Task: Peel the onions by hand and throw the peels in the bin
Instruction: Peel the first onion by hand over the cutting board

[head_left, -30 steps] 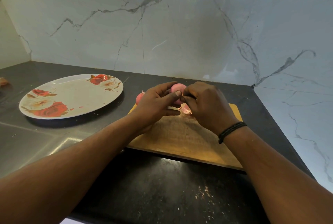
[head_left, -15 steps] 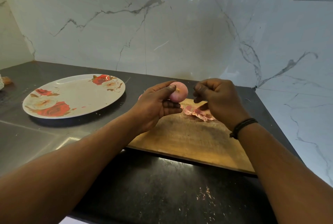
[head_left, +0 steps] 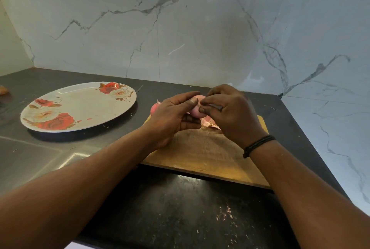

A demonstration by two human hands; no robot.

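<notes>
My left hand holds a pink onion above the far end of the wooden cutting board, thumb on top and fingers underneath. My right hand is against the onion's right side, its thumb and fingertips pinching at the skin. Loose pink peels lie on the board just under the hands, partly hidden by them. A second onion sits behind my left hand at the board's far left corner, mostly hidden. No bin is in view.
A white plate with red roses lies on the dark counter to the left of the board. The marble wall stands close behind, and the counter ends at the right wall. Small peel scraps dot the near counter.
My right hand had pulled away to the right, leaving peel on the board; it has come back against the onion. My left hand keeps holding the onion in about the same place.
</notes>
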